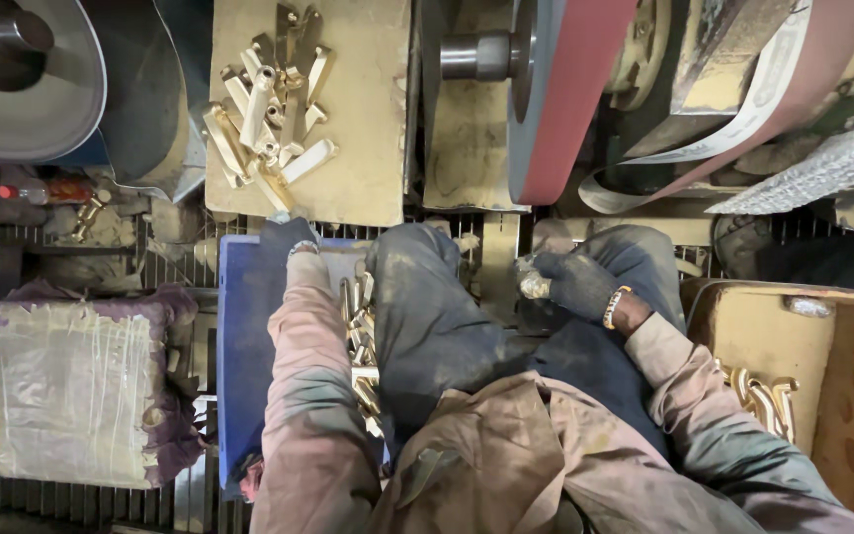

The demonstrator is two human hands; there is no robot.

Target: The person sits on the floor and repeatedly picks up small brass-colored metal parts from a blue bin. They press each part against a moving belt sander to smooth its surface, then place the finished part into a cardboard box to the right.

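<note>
My right hand, in a dark glove, is closed on a small brass piece held over my right knee, just below the red sanding belt. My left hand, also gloved, reaches forward to the near edge of a dusty board. Its fingertips are right by the nearest of several brass pieces piled on that board. I cannot make out whether it grips one. More brass pieces lie in a blue crate beside my left knee.
A shaft end sticks out next to the belt wheel. A cardboard box on the right holds curved brass parts. A padded block wrapped in cloth sits at left, with a grey metal housing above it. The floor is metal grating.
</note>
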